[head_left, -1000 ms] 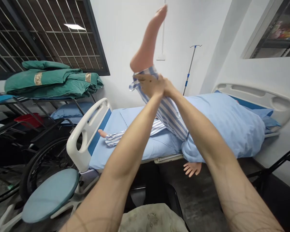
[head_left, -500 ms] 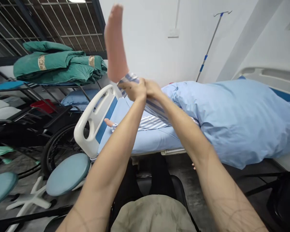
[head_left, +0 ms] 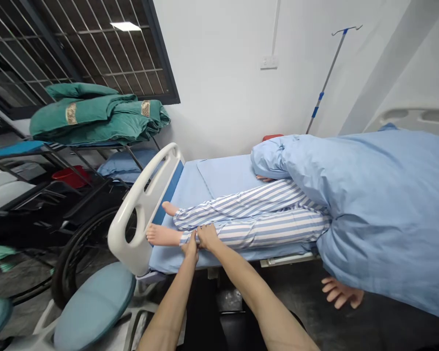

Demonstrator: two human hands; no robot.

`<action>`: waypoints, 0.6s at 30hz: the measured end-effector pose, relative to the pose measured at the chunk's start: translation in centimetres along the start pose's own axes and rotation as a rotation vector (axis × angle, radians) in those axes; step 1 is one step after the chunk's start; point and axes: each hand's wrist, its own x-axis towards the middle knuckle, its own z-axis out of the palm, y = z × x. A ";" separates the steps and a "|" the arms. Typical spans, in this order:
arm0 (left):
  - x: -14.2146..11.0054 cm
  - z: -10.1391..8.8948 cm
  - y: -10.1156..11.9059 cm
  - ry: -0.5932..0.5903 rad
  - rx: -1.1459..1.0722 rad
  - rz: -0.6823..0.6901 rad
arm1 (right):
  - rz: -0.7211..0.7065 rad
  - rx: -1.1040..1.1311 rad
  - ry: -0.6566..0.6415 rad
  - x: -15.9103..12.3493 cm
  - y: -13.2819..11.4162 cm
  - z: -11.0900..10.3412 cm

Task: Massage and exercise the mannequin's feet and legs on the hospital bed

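Note:
What looks like a manikin lies on the bed (head_left: 227,168) in blue-and-white striped trousers. Its near leg (head_left: 270,229) rests on the mattress, and the bare near foot (head_left: 163,235) points at the footboard. My left hand (head_left: 190,247) is closed around the trouser cuff by the ankle, partly beneath it. Just to its right, my right hand (head_left: 207,237) grips the lower shin from above. The far leg (head_left: 237,204) lies alongside, its foot (head_left: 170,208) bare too. A light blue quilt (head_left: 380,204) hides the upper body.
A white footboard (head_left: 131,214) stands at the bed's left end. Beyond it are a wheelchair (head_left: 84,243), a blue-topped stool (head_left: 95,307) and folded green bedding (head_left: 102,117). A manikin hand (head_left: 342,291) hangs below the quilt. An IV pole (head_left: 329,78) rises behind the bed.
The near leg, raised high with its foot upward, has come down flat onto the bed beside the far leg. Both my hands went down with it, still holding the lower leg.

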 end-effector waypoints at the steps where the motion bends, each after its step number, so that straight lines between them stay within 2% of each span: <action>1: 0.9 0.4 -1.1 -0.018 -0.084 -0.069 | 0.010 -0.005 -0.015 0.4 0.2 1.1; 4: 3.0 1.2 -3.4 -0.072 -0.175 -0.149 | 0.016 -0.018 -0.030 1.2 0.7 3.6; 8: 4.1 0.9 -4.3 -0.140 -0.082 -0.152 | -0.052 -0.021 0.004 1.1 1.3 4.5; 11: 4.2 -0.1 -4.4 -0.223 -0.016 -0.139 | -0.121 -0.027 0.086 -0.4 1.9 4.1; 13: 4.4 -0.9 -4.5 -0.250 0.070 -0.083 | -0.156 -0.022 0.157 -2.1 2.9 3.5; 15: 4.8 -1.9 -4.3 -0.222 0.164 -0.005 | -0.150 -0.007 0.211 -4.1 4.6 2.7; 18: 5.6 -3.7 -3.3 -0.125 0.246 0.100 | -0.057 0.004 0.240 -7.8 8.5 1.4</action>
